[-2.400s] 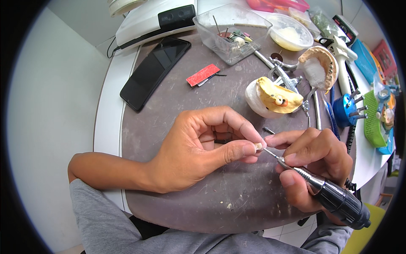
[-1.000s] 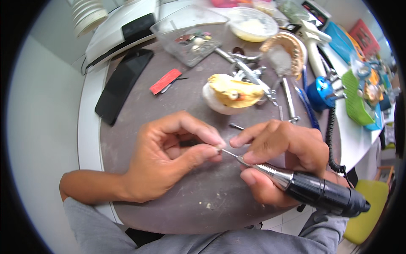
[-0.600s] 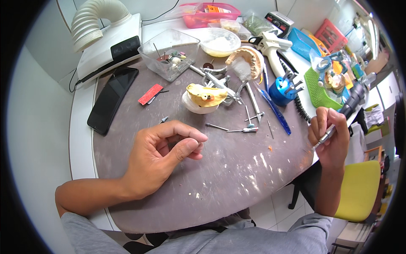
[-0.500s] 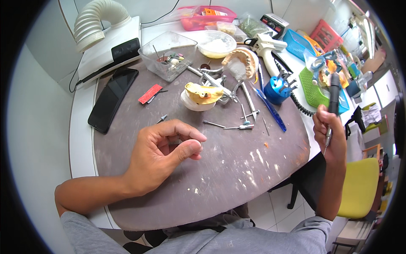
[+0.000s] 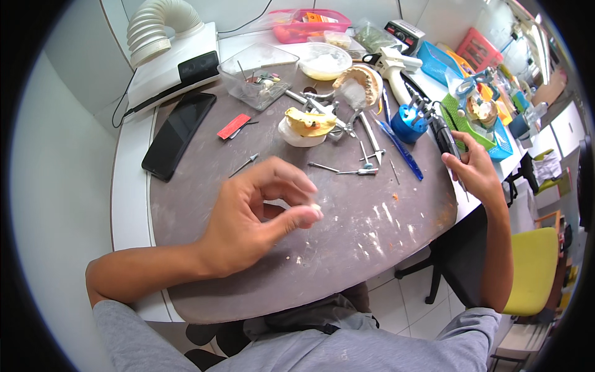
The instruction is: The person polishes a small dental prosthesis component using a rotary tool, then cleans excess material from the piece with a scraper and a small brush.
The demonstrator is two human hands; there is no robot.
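My left hand [image 5: 254,220] is raised over the near middle of the bench, thumb and fingertips pinched together. Between the tips shows a small whitish piece [image 5: 317,208], too small and blurred to identify. At the right edge of the bench my right hand [image 5: 476,166] grips a dark rotary handpiece [image 5: 444,133]. Its thick end leans up and left, close to a blue bur holder [image 5: 408,125], while its thin tip points down. Beyond my left hand a yellowish dental model [image 5: 310,122] rests on a white base. A larger plaster arch model [image 5: 361,84] lies farther back.
Loose burs [image 5: 358,172], a blue pen [image 5: 403,152] and a red strip [image 5: 233,126] lie on the bench [image 5: 297,273]. At left are a black phone [image 5: 180,136] and a white hose unit [image 5: 167,74]. A clear box [image 5: 257,84] and a green basket [image 5: 455,115] stand farther back.
My right hand has moved left and opened its grip slightly around the handpiece, which now tilts left instead of standing nearly upright. My left hand has shifted slightly right, and the pale piece now shows.
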